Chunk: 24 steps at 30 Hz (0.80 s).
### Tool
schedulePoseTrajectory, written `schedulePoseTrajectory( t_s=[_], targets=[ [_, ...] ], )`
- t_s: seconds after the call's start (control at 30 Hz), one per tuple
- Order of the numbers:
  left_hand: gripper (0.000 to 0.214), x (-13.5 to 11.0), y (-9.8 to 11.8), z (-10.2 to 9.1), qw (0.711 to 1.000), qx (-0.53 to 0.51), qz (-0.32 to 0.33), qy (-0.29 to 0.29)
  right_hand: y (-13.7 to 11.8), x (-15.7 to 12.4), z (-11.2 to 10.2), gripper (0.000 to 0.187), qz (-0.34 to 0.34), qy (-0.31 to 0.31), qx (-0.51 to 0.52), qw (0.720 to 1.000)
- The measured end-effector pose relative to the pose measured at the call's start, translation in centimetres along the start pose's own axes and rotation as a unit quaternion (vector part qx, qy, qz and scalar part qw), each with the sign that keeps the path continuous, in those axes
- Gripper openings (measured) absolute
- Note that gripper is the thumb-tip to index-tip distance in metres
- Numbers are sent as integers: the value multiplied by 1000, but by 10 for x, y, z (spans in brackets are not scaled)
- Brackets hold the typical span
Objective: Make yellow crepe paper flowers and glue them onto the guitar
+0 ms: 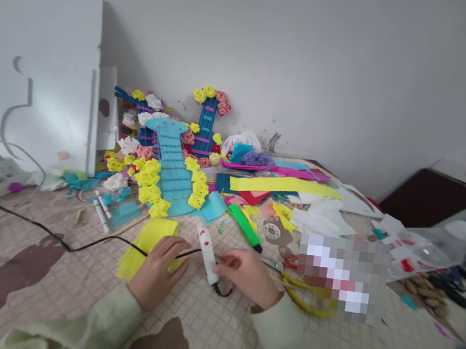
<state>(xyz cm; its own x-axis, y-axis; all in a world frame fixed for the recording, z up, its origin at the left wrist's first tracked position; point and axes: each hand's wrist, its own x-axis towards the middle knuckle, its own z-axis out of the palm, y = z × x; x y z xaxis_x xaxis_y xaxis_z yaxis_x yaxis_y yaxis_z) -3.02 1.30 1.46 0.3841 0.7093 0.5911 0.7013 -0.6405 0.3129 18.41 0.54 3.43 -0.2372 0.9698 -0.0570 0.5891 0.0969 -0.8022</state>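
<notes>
My left hand point(160, 271) lies palm down with its fingers stretched over a yellow crepe paper piece point(142, 242) and a black cord point(99, 241). My right hand point(249, 277) has its thumb and fingers closed at the lower end of a white handheld tool point(207, 254) with red marks and a cord leaving its base. Behind them, a light blue guitar-shaped craft point(171, 172) bears strings and yellow paper flowers point(149, 178). A green marker point(245, 226) lies beyond my right hand. Yellow-handled scissors point(305, 307) are to its right.
A second, dark blue craft neck point(206, 128) stands near the wall. Purple yarn point(257, 159) and a long yellow strip point(287, 187) lie at the back. White markers point(101, 211) are at left, a white foam board point(35, 74) behind. A plastic bottle point(429, 246) lies right, beside a pixelated patch.
</notes>
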Motion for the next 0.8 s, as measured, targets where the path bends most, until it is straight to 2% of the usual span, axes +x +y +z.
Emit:
schedulePoseTrajectory(
  t_s=[0.07,0.13,0.23,0.33,0.43,0.57,0.7,0.8],
  targets=[
    [9,1,-1,-7,1000,-9,12,23,4,3,-23,33,-1,41,-52,998],
    [11,1,-2,-14,999,-3,31,30,13,12,-53,31,7,119,-140,983],
    [16,0,-3,-23,998,13,55,18,33,31,-96,23,53,178,-205,961],
    [13,-3,-4,-26,998,9,57,16,55,50,-122,20,116,205,-264,935],
    [14,-5,-5,-25,998,-2,57,16,71,61,-126,23,157,188,-295,924],
    [15,-7,-4,-23,998,-24,58,14,76,60,-123,27,159,175,-305,922],
    [17,-8,-5,-23,998,-45,49,23,59,45,-134,19,126,205,-307,921],
    [22,-9,-5,-26,995,-50,22,88,32,26,-136,22,63,223,-290,929]
  ],
)
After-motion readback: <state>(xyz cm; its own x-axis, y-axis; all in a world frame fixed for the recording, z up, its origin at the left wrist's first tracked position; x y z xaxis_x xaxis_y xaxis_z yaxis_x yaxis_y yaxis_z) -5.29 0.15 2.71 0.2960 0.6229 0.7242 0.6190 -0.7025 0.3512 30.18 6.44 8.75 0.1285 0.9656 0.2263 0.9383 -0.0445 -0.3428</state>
